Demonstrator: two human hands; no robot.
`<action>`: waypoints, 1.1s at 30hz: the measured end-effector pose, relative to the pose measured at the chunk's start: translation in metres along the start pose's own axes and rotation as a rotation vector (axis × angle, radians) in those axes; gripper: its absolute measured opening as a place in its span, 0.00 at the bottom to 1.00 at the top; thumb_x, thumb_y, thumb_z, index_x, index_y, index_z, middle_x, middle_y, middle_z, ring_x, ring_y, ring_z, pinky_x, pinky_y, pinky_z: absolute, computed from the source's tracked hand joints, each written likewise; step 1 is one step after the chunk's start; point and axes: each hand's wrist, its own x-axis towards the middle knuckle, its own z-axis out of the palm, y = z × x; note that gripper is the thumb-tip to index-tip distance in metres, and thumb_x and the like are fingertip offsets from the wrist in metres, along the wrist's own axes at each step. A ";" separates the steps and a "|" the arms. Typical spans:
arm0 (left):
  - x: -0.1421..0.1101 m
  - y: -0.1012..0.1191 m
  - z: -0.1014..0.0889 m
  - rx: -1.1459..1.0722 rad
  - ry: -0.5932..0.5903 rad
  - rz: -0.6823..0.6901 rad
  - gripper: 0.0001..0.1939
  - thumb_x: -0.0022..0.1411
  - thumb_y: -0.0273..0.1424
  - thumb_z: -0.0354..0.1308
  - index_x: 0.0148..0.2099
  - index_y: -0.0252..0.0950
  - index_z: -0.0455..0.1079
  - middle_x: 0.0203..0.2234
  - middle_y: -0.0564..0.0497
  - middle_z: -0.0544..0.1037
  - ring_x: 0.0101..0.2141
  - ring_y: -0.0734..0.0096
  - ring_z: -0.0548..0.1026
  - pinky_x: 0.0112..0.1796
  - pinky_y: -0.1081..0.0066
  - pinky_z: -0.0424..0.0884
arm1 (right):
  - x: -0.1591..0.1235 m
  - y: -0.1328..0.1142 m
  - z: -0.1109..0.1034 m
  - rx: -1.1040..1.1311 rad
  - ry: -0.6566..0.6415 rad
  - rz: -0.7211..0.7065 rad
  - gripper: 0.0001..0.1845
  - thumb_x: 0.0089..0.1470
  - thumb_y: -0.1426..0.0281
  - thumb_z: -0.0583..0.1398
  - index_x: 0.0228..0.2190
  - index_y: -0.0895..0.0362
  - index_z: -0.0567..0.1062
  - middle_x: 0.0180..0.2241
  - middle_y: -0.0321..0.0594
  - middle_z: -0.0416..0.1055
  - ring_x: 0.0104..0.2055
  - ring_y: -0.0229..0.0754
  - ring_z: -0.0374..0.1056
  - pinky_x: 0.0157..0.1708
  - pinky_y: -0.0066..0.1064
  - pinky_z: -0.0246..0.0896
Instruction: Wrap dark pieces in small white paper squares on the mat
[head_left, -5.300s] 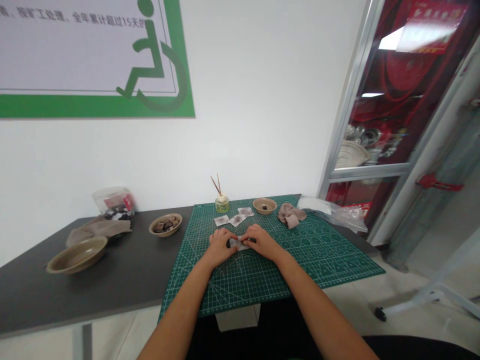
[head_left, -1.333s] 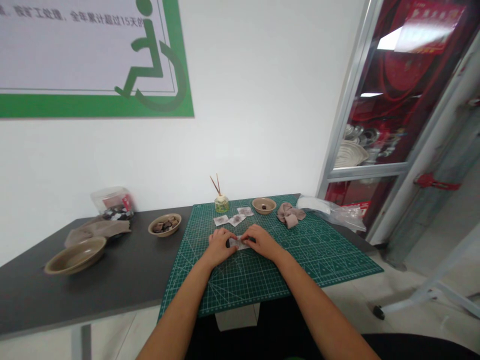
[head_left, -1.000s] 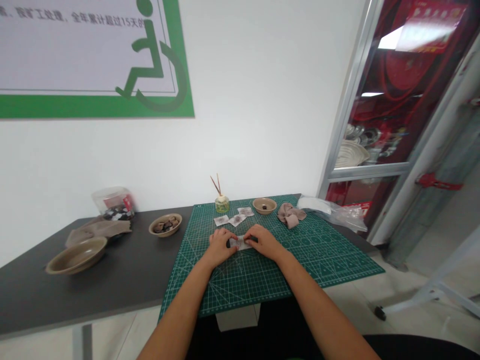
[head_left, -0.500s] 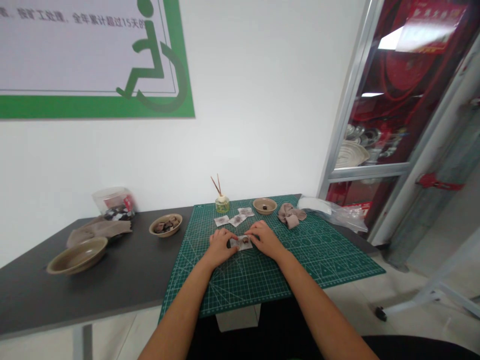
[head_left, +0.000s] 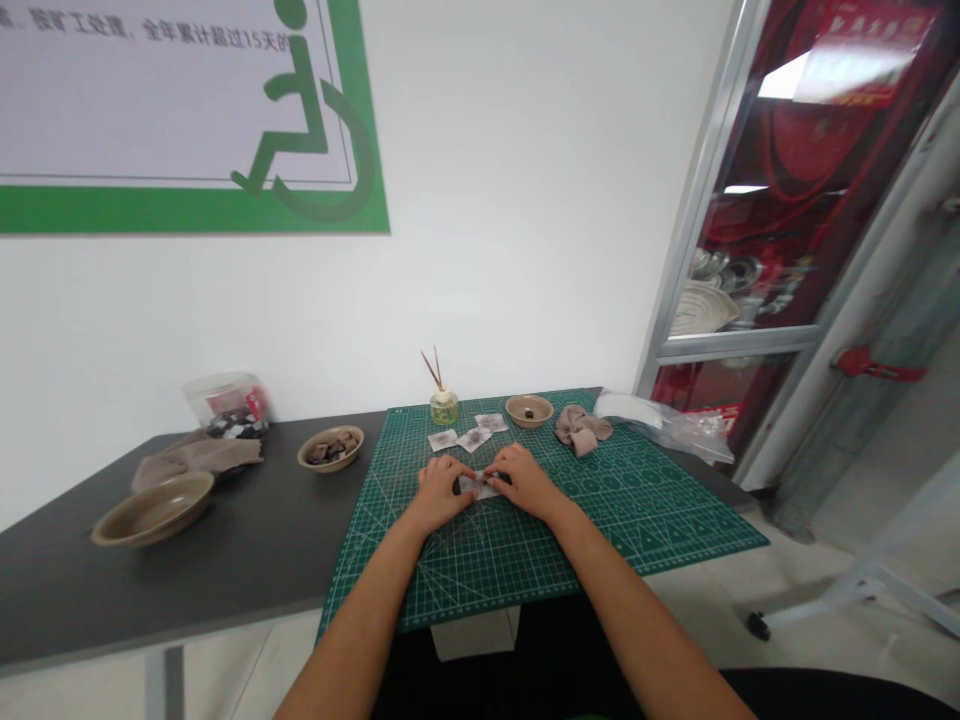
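On the green cutting mat [head_left: 480, 560] lies a small whitish printed paper square [head_left: 470, 484], with a small brown lump at its middle, now mostly hidden by fingers. My left hand [head_left: 442, 492] grips the left edge of the paper between thumb and fingers. Fingers of my right hand [head_left: 525, 480] are closed at the brown lump; whether they pinch the lump or the paper's folded right side, I cannot tell. Just beyond my hands, several similar printed squares [head_left: 474, 438] lie flat. Behind them, a tan bowl [head_left: 517, 420] holds a small dark ball.
A reed diffuser [head_left: 444, 406] stands at the back. Right of the bowl are a crumpled brown cloth [head_left: 581, 428] and a plastic bag [head_left: 675, 428]. Leftward are a bowl of brown pieces [head_left: 306, 455], a larger bowl [head_left: 154, 510], another cloth [head_left: 187, 455] and a clear tub [head_left: 225, 400].
My right hand has shifted left, from the paper's right edge to the brown lump, which its fingers now cover. My left hand keeps its place.
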 end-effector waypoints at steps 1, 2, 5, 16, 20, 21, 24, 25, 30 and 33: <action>0.000 0.000 0.000 -0.003 0.000 -0.002 0.12 0.54 0.35 0.56 0.42 0.43 0.72 0.42 0.51 0.70 0.47 0.60 0.63 0.46 0.62 0.56 | 0.000 0.001 0.000 -0.014 0.011 0.016 0.06 0.50 0.74 0.62 0.33 0.56 0.78 0.33 0.41 0.70 0.40 0.43 0.62 0.44 0.38 0.54; 0.000 0.000 0.000 -0.006 0.000 -0.001 0.12 0.53 0.35 0.57 0.42 0.43 0.72 0.42 0.51 0.70 0.47 0.60 0.63 0.46 0.62 0.56 | 0.000 0.002 0.000 -0.022 0.019 0.029 0.06 0.50 0.73 0.62 0.32 0.57 0.78 0.33 0.42 0.70 0.40 0.43 0.61 0.44 0.38 0.54; 0.000 0.000 0.000 -0.015 0.004 0.008 0.12 0.53 0.35 0.57 0.42 0.43 0.72 0.41 0.51 0.70 0.46 0.60 0.63 0.46 0.61 0.56 | -0.002 0.003 -0.001 -0.006 0.022 0.022 0.05 0.49 0.72 0.63 0.32 0.56 0.78 0.32 0.41 0.69 0.39 0.42 0.61 0.43 0.38 0.54; 0.000 0.001 0.000 0.006 -0.005 -0.001 0.12 0.54 0.35 0.56 0.43 0.43 0.71 0.42 0.52 0.70 0.47 0.61 0.63 0.46 0.62 0.56 | -0.001 0.004 0.003 -0.029 0.087 0.050 0.03 0.47 0.71 0.64 0.29 0.56 0.77 0.32 0.40 0.68 0.40 0.43 0.60 0.42 0.37 0.54; 0.000 0.000 0.000 0.004 -0.003 0.003 0.12 0.54 0.35 0.56 0.42 0.43 0.71 0.42 0.51 0.70 0.47 0.61 0.63 0.46 0.62 0.56 | 0.000 0.001 0.005 -0.017 0.036 -0.020 0.05 0.47 0.71 0.64 0.31 0.54 0.78 0.34 0.40 0.68 0.41 0.43 0.60 0.43 0.37 0.55; 0.000 -0.001 0.000 0.002 0.001 0.004 0.12 0.54 0.35 0.56 0.42 0.43 0.71 0.42 0.52 0.70 0.47 0.61 0.63 0.46 0.61 0.56 | 0.001 0.001 0.006 -0.031 0.041 -0.009 0.05 0.48 0.71 0.64 0.32 0.54 0.78 0.34 0.40 0.68 0.41 0.43 0.60 0.43 0.37 0.55; 0.001 -0.002 0.001 0.002 0.006 -0.001 0.13 0.53 0.35 0.57 0.43 0.43 0.70 0.43 0.52 0.70 0.47 0.61 0.63 0.46 0.61 0.57 | 0.002 0.001 0.006 -0.078 0.084 0.070 0.05 0.49 0.71 0.63 0.32 0.56 0.78 0.34 0.42 0.68 0.41 0.44 0.60 0.42 0.38 0.55; 0.001 -0.002 0.002 0.005 0.006 -0.005 0.13 0.53 0.35 0.57 0.43 0.42 0.70 0.43 0.52 0.70 0.47 0.61 0.63 0.46 0.61 0.57 | 0.001 0.002 0.005 -0.083 0.095 0.085 0.05 0.49 0.71 0.63 0.31 0.56 0.78 0.34 0.43 0.69 0.41 0.45 0.60 0.42 0.38 0.55; 0.002 -0.004 0.003 0.015 0.016 0.003 0.12 0.53 0.35 0.57 0.42 0.41 0.69 0.43 0.51 0.70 0.47 0.61 0.63 0.46 0.61 0.57 | -0.001 0.002 0.004 -0.022 0.060 -0.008 0.04 0.47 0.72 0.64 0.30 0.56 0.78 0.34 0.41 0.68 0.41 0.43 0.60 0.43 0.37 0.54; 0.002 -0.004 0.003 0.021 0.014 -0.003 0.13 0.53 0.36 0.57 0.42 0.41 0.70 0.42 0.51 0.70 0.47 0.60 0.63 0.45 0.61 0.57 | 0.001 0.000 0.008 -0.046 0.050 -0.010 0.06 0.49 0.70 0.63 0.33 0.54 0.78 0.34 0.41 0.68 0.41 0.43 0.60 0.42 0.37 0.54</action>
